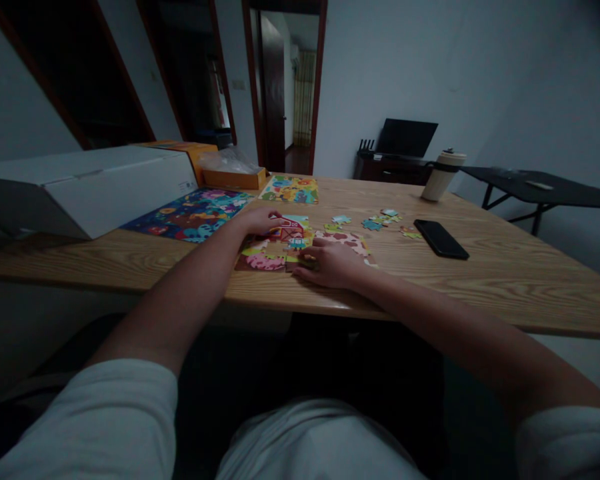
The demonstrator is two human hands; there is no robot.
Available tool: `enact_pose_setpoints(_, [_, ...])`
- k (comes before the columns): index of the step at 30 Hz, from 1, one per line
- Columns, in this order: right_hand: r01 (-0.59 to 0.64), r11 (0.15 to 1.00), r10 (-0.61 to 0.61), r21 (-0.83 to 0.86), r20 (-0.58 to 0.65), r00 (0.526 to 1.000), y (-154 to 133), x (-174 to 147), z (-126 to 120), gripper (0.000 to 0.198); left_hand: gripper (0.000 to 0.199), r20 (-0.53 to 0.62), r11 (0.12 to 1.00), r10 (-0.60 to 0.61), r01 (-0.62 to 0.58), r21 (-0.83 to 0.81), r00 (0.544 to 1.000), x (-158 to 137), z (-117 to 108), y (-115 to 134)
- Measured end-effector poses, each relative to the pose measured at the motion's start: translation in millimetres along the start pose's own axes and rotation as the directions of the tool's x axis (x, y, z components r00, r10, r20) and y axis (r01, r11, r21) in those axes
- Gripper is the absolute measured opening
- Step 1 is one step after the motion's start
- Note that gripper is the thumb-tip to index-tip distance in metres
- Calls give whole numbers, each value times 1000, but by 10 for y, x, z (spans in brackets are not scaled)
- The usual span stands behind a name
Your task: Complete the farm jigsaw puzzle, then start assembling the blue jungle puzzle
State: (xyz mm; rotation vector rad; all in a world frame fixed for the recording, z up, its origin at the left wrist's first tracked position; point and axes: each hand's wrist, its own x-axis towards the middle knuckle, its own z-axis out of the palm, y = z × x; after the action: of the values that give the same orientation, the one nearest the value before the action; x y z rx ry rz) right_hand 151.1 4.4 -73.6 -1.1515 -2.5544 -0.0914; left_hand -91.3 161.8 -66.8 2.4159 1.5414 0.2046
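A partly joined jigsaw puzzle (265, 261) with a red barn, a pink pig and a brown-spotted cow lies near the table's front edge. At its upper left rests my left hand (261, 220), fingers stretched over the barn section. My right hand (333, 263) is low over the puzzle's right half, its thumb and fingers closed around a small brown-green puzzle piece (309, 263) at the bottom row. That hand hides part of the cow section (347, 240). Several loose puzzle pieces (373, 225) are scattered beyond the puzzle, to the right.
A black phone (441, 239) and a beige tumbler (443, 176) are on the right of the wooden table (505, 287). On the left lie a dark blue puzzle (190, 213), a yellow puzzle (293, 189), a white box (125, 183) and an orange tray (233, 179) holding clear plastic.
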Motion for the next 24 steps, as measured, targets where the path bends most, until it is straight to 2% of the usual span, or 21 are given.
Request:
enact_pose_setpoints(3, [45,999,-45,15,-1,999,16,-8,8,54,49,3,1000,-13,13,-6,1000,-8,-2,8])
enact_pose_setpoints(7, [149,986,-146,69,-49,988,44,-2,12,42,50,-10,1000,-17,17,-26,1000,-27,-4,25])
enact_pose_setpoints(11, [235,965,-235,115,-15,972,59,11,31,37,48,-13,1000,-7,7,4,1000,-36,-12,46])
enact_pose_setpoints(24, [270,962,-271,37,10,963,-6,35,-10,34,47,62,999,-37,35,24,997,-72,-57,136])
